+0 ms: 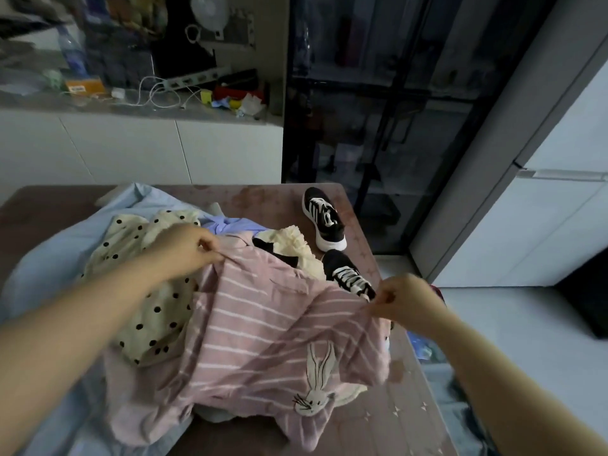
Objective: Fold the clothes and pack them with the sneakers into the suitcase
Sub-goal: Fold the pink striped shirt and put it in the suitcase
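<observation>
The pink striped top (263, 340) lies at the near middle of the brown surface (394, 413), draped over a pile of clothes with its upper edge lifted. A rabbit patch (317, 380) sits on its lower right part. The left grip (190, 245) pinches the top's upper left edge between thumb and fingers. The right grip (404, 299) pinches the upper right edge the same way, and the cloth stretches between them.

Left of the top and partly under it lies a cream dotted garment (154, 311), resting on a pale blue cloth (49, 258) that spreads to the left edge. Just behind the top is a cream fleece (296, 245) with black parts.

One black-and-white sneaker (324, 218) stands near the far right corner. The second sneaker (350, 274) stands just nearer, one end hidden behind the top beside the right grip.

Beyond the surface are white cupboards (131, 149) with a cluttered top and a dark glass cabinet (378, 126).
</observation>
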{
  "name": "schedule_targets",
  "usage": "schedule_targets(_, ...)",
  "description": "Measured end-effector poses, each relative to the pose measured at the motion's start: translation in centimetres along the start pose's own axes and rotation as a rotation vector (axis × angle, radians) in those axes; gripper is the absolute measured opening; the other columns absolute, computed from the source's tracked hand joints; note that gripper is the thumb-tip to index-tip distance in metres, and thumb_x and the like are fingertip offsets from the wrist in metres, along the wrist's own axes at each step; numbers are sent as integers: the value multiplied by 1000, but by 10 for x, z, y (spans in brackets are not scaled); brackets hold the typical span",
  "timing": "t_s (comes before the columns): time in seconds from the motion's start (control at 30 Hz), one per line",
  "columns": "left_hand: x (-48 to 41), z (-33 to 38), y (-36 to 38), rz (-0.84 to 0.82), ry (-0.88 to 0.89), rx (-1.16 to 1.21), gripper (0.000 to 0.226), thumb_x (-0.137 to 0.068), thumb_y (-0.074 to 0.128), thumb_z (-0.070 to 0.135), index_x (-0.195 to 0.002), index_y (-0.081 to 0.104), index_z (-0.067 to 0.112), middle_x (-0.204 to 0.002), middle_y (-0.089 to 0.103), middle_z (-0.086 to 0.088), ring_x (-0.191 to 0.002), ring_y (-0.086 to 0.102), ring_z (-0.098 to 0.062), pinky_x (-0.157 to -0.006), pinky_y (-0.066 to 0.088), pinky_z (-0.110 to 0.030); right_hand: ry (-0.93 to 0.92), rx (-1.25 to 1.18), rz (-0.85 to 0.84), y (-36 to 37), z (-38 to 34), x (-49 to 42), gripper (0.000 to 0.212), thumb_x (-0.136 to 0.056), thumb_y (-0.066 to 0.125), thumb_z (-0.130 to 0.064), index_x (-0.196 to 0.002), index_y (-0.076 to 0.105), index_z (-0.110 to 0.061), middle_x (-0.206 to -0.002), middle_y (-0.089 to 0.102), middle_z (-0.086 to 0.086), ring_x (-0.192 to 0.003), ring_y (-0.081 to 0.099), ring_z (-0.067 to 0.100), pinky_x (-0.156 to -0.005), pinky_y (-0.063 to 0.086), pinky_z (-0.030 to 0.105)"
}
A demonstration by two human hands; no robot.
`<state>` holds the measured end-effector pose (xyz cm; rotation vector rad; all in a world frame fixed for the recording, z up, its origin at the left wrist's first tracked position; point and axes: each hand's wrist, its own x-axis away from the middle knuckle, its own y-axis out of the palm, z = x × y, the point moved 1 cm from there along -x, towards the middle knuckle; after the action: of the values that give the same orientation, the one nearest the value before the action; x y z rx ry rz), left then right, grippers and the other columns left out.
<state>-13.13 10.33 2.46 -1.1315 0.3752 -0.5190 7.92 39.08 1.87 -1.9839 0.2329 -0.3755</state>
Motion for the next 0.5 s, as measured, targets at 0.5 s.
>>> schedule_targets(0.5,-67,-4,-84,423,-222,148,14,-93,51,18,-97,55,5,-108,61,-20,-87,53,-30,-70,34,-30,114,-303,455,-49,-41,-122,22,-87,58,-26,-91,62,-5,-73,63,1,-72,58,23,-63,46,28)
